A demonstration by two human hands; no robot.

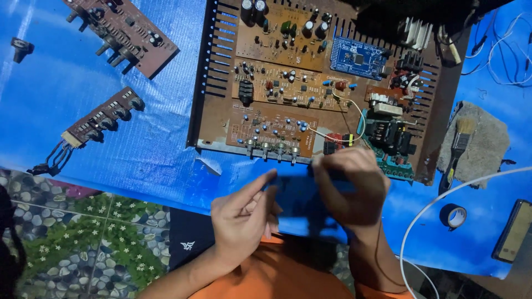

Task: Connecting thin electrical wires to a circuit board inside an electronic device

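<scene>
My left hand [246, 213] hovers over the blue tarp [138, 149] with its fingers stretched toward the right, holding nothing. My right hand [352, 185] is curled, with its fingertips pinched together at the front edge of a brown metal chassis [440, 111]. The motion blur hides whether anything is between those fingers. The chassis holds several brown circuit boards [277, 83], a blue board [354, 58] and a green board [393, 166] right beside my right hand. A row of small knob shafts [271, 148] sticks out of the front board just above my hands.
Two loose brown control boards [124, 30] [102, 119] lie on the tarp at the left. A paintbrush [459, 144] rests on a grey cloth [490, 138] at the right, near a tape roll [454, 216], a white cable [429, 213] and a dark flat device [512, 232].
</scene>
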